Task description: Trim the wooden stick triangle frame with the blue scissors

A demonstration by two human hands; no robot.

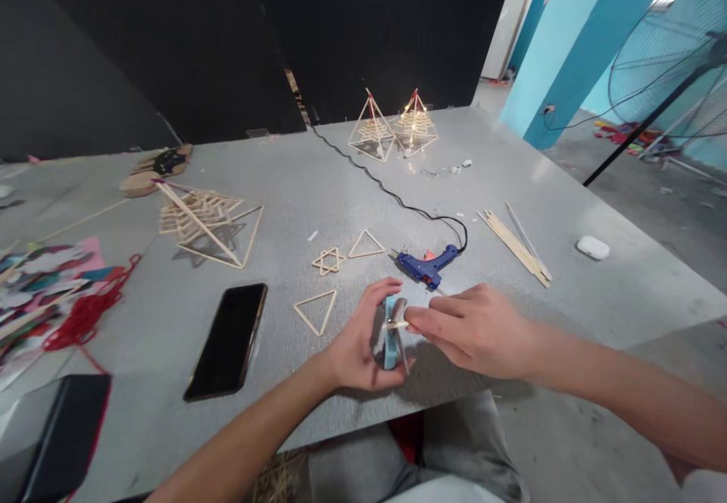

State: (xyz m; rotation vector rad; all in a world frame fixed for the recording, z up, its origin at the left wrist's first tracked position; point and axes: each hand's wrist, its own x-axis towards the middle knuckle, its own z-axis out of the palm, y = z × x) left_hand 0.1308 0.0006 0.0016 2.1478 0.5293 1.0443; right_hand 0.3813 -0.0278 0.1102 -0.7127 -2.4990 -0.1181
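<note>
My left hand [357, 348] grips a light-blue tool [390, 353] with shiny grey parts, held upright over the table's front edge; its exact kind I cannot make out. A short pale wooden stick [398, 325] lies across that tool. The fingertips of my right hand [482, 330] pinch the stick's right end. Just beyond my hands lies a blue glue gun [423, 267], nozzle to the left. Beside it are a stick triangle [375, 242], a small six-pointed stick star [323, 268] and another stick triangle [314, 298].
A phone [228, 344] and a stick pyramid [198, 226] lie left; red yarn [79, 317] is farther left. Two pyramids [372, 135], one lit, stand at the back. Loose sticks [514, 247] and a white case [593, 248] lie right. The glue gun's cord [386, 189] crosses the table.
</note>
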